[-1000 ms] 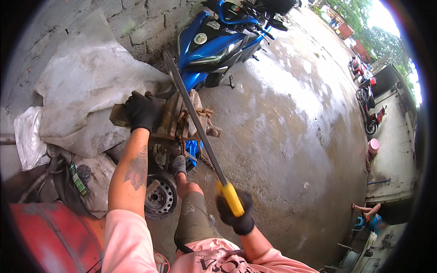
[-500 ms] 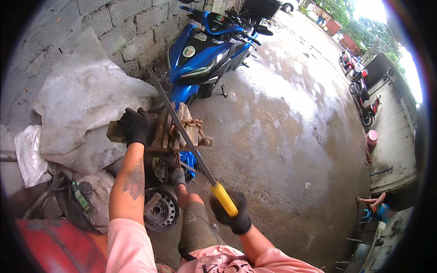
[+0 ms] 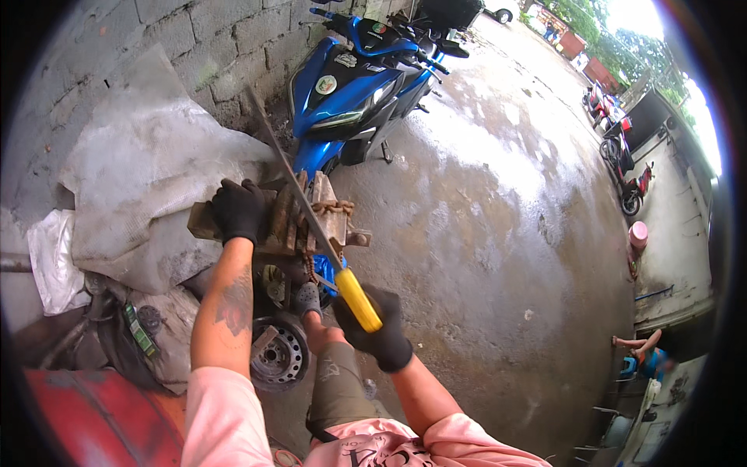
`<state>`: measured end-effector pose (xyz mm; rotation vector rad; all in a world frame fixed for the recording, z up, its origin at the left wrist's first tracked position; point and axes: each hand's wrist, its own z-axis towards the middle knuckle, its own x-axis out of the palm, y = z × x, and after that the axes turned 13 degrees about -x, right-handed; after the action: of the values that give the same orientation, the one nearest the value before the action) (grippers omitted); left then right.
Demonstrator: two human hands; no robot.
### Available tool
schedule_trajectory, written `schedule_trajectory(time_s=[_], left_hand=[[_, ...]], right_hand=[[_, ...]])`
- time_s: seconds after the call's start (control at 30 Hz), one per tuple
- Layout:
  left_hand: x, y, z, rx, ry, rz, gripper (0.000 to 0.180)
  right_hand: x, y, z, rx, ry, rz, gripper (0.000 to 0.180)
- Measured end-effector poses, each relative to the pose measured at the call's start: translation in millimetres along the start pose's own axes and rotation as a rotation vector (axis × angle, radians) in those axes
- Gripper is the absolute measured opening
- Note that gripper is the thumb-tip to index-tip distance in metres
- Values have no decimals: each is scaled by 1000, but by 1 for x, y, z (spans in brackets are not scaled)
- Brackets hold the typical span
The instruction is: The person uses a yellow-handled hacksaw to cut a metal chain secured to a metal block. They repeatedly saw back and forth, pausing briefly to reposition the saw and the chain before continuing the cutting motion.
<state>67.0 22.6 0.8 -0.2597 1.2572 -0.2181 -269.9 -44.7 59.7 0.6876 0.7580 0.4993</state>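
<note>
Right hand [image 3: 380,336] — partly behind yellow handle [image 3: 359,300]; red panel [image 3: 101,416] — cut off.

At the upper left of the frame we see a grey block wall [image 3: 226,62], its mortar joints showing, its surface stained in places. We look down on a concrete floor [image 3: 467,265] that fills the middle, brown-grey, patchy and wet-looking. Across its upper part we catch a white sheen [image 3: 498,144], while toward the lower edge the concrete darkens. Along the right side we make out a pale wall [image 3: 673,249], bent by the lens and marked with grime, with a dark section [image 3: 652,123] above it. At the upper right we have green trees [image 3: 580,14], rust-red walls [image 3: 601,75] and a glaring white sky [image 3: 632,17], where the daylight is strongest.
</note>
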Motion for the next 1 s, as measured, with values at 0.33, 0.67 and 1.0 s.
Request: schedule_trajectory(time_s=[0.33,0.67,1.0], left_hand=[[-12,-7,1,-12,13,13,42],[-2,6,12,-23,-8,-3,43],[12,1,12,49,-38,5,40]], right_hand=[[-29,-3,-7,-267,0,-95,10],[-63,33,-69,-139,65,-107,11],[-8,-6,32,-111,-126,332,24]])
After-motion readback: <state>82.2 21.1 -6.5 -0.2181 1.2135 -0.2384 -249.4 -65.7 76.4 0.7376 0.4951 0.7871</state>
